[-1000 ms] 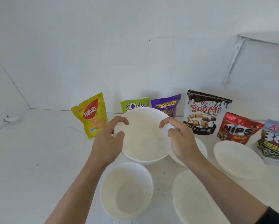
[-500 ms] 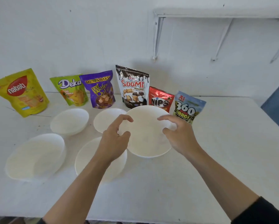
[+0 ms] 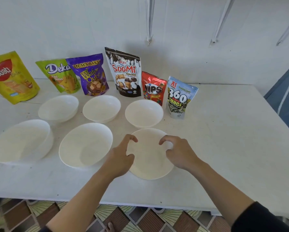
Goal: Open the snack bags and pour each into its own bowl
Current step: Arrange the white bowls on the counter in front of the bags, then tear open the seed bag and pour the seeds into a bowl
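Observation:
Several sealed snack bags stand in a row at the back of the white table (image 3: 232,139): yellow Nabati (image 3: 9,77), green Deka (image 3: 60,76), purple Wafer Qube (image 3: 90,74), Soomi (image 3: 125,72), red Nips (image 3: 153,87) and 360 Kuaci (image 3: 179,97). Several empty white bowls sit in two rows before them. The front right bowl (image 3: 148,163) rests on the table. My left hand (image 3: 120,158) grips its left rim with curled fingers, and my right hand (image 3: 180,154) grips its right rim.
Other bowls: back row (image 3: 58,108), (image 3: 101,108), (image 3: 143,113); front row (image 3: 19,143), (image 3: 85,144). The table's front edge (image 3: 157,203) runs close to my body above a patterned tiled floor. Bare tabletop spreads to the right of the bowls. A wall stands behind the bags.
I carried the bowl with both hands from the left side over to the right and lowered it onto the table at the front right. The view swung right and down.

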Demonstrator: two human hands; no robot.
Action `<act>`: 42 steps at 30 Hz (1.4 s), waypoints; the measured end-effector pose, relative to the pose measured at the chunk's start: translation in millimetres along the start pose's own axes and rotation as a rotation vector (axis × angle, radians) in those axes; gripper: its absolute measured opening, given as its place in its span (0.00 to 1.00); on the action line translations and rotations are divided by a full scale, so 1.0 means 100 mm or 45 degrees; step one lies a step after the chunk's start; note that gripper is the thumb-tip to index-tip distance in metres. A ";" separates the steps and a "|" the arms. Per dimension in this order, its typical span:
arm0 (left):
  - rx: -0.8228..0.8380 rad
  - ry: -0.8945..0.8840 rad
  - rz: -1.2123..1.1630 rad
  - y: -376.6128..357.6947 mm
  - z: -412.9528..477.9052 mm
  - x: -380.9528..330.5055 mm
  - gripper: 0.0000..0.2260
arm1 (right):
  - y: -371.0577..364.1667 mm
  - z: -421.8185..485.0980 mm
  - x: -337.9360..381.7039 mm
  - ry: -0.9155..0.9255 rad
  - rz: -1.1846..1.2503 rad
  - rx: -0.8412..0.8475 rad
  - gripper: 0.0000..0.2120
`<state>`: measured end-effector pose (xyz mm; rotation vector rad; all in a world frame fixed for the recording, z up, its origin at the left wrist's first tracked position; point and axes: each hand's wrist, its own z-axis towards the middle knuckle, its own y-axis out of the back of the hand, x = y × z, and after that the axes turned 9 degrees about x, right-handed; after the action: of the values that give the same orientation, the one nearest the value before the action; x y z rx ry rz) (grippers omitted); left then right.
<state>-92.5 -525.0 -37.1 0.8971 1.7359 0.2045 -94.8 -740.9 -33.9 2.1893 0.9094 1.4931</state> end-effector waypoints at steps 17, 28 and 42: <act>0.080 -0.016 0.170 0.06 0.05 -0.07 0.24 | -0.14 0.04 -0.02 0.093 -0.146 -0.017 0.23; -0.216 -0.294 0.322 0.27 0.38 -0.60 0.12 | 0.35 0.23 0.16 0.429 0.164 -0.501 0.03; -0.344 -0.719 0.932 0.29 2.08 -1.69 0.18 | 1.30 1.16 0.11 0.211 0.072 -0.770 0.11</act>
<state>120.3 -676.9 29.0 1.2128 0.7894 0.5870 55.4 -820.4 5.5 1.6795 0.3635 1.7158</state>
